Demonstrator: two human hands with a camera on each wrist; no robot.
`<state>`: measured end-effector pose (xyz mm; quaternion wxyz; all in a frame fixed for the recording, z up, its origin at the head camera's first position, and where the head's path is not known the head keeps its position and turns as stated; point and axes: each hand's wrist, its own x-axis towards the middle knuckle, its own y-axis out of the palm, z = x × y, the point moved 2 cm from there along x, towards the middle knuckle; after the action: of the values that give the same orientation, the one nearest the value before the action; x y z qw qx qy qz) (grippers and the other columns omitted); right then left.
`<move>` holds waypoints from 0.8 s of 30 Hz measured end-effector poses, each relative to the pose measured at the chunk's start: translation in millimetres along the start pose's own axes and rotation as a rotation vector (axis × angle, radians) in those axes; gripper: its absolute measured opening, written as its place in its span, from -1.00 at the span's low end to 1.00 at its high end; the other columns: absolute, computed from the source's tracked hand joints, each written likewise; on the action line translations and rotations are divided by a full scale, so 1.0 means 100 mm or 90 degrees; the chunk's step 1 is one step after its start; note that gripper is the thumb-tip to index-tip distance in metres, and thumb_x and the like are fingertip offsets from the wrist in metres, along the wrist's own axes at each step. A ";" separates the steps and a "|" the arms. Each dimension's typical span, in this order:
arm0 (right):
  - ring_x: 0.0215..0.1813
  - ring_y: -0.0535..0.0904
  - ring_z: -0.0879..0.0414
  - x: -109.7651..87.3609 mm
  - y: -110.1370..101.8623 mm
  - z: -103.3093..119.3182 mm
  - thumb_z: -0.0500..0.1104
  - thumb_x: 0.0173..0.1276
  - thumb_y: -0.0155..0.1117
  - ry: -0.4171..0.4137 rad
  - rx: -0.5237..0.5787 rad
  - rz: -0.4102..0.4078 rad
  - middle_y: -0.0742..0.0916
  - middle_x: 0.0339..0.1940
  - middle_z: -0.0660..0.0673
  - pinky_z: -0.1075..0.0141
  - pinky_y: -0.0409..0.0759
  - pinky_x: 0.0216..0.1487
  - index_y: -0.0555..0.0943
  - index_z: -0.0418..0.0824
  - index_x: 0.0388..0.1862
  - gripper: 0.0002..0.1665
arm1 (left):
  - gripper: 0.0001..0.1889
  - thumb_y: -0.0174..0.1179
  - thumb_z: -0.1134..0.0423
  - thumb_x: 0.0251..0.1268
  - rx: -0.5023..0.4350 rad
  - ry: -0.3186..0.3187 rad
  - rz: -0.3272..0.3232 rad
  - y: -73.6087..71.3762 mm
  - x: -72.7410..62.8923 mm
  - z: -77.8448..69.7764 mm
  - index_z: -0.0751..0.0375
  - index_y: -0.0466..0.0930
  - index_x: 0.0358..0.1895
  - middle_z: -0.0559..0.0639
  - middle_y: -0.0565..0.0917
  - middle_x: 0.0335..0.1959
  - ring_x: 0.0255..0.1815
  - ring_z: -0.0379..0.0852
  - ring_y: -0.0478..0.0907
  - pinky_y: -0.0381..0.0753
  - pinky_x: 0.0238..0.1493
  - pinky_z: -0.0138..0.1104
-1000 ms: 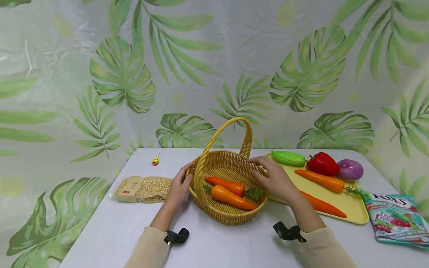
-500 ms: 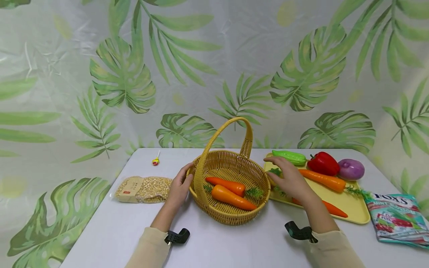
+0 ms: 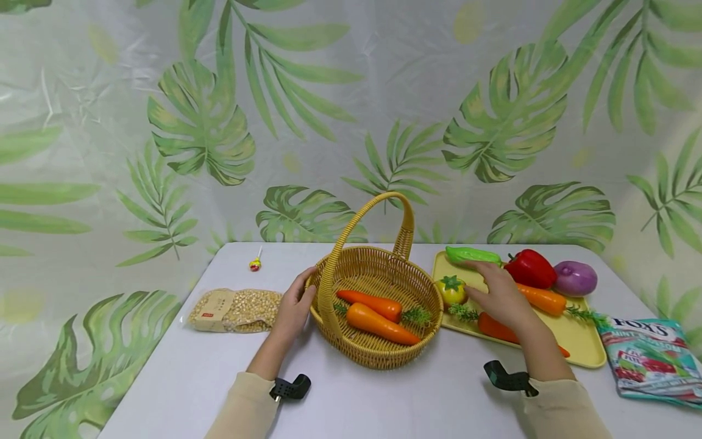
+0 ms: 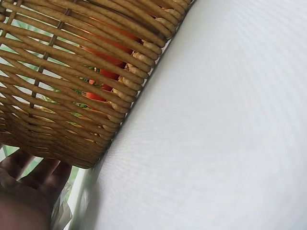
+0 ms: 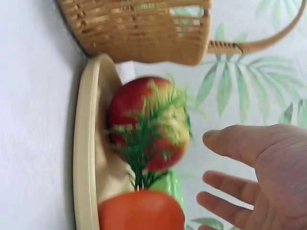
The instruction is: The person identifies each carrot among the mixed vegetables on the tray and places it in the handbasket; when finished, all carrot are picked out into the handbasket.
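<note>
My left hand point(image 3: 292, 308) lies against the left side of a wicker basket point(image 3: 378, 360), its fingers touching the outer wall; the left wrist view shows the fingers point(image 4: 45, 175) at the weave. Two orange carrots point(image 3: 381, 323) lie inside the basket. Above a yellow tray point(image 3: 584, 353) hovers my right hand point(image 3: 507, 299), fingers spread and holding nothing. Nearest to it are a red and yellow tomato point(image 5: 144, 120) with a green top and a carrot point(image 5: 141, 211), whose leafy end overlaps the tomato in the right wrist view. The hand partly hides this carrot in the head view.
Also on the tray are a green bumpy vegetable point(image 3: 471, 255), a red bell pepper point(image 3: 531, 269), another carrot point(image 3: 543, 300) and a purple vegetable point(image 3: 576, 278). A candy bag point(image 3: 652, 360) lies at right. A packet of kernels point(image 3: 236, 310) and a lollipop point(image 3: 255, 264) lie at left.
My right hand has moved right, from the basket's right rim to over the tray, bringing the tomato into sight. The left hand and the basket have stayed in place.
</note>
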<state>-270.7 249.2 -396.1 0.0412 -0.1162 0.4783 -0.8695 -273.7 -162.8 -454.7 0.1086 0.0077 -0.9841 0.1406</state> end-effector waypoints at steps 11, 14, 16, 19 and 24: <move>0.36 0.20 -0.56 -0.03 -0.11 -0.33 -0.13 0.42 0.23 0.033 -0.032 0.010 0.38 0.40 -0.52 -0.51 0.23 0.28 0.35 -0.26 0.45 -0.34 | -0.55 -0.05 0.13 0.58 0.009 -0.005 -0.004 0.01 -0.01 -0.02 -0.14 0.35 0.46 -0.03 0.37 0.51 0.57 0.02 0.24 0.24 0.56 -0.02; 0.34 0.20 -0.57 -0.07 -0.14 -0.40 -0.10 0.43 0.24 0.042 -0.043 0.017 0.37 0.39 -0.53 -0.52 0.24 0.24 0.35 -0.26 0.44 -0.34 | -0.55 -0.05 0.13 0.59 0.009 -0.003 -0.002 0.02 0.00 -0.02 -0.13 0.35 0.46 -0.01 0.37 0.51 0.57 0.05 0.24 0.25 0.55 0.00; 0.33 0.21 -0.57 -0.10 -0.17 -0.44 -0.07 0.42 0.24 0.048 -0.052 0.022 0.38 0.38 -0.54 -0.53 0.25 0.23 0.34 -0.27 0.44 -0.32 | -0.55 -0.05 0.12 0.59 0.010 -0.004 -0.002 0.02 0.00 -0.02 -0.14 0.36 0.46 0.00 0.38 0.51 0.56 0.05 0.25 0.26 0.54 0.01; 0.31 0.25 -0.57 -0.12 -0.21 -0.51 -0.06 0.40 0.26 0.056 -0.068 0.025 0.40 0.36 -0.56 -0.52 0.27 0.22 0.34 -0.30 0.44 -0.29 | -0.56 -0.04 0.11 0.58 0.008 -0.007 -0.005 0.01 0.00 0.00 -0.18 0.36 0.45 -0.02 0.39 0.50 0.56 0.04 0.26 0.27 0.54 0.01; 0.26 0.35 -0.55 -0.14 -0.27 -0.60 -0.06 0.38 0.29 0.062 -0.083 0.032 0.47 0.30 -0.56 -0.50 0.34 0.18 0.38 -0.36 0.40 -0.30 | -0.55 -0.04 0.12 0.58 0.007 -0.004 -0.005 0.00 -0.01 0.00 -0.18 0.36 0.46 -0.02 0.39 0.50 0.56 0.04 0.26 0.26 0.55 0.01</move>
<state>-270.6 316.2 -406.5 0.0322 -0.0642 0.5379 -0.8400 -273.0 -162.8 -455.4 0.1060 0.0126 -0.9836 0.1455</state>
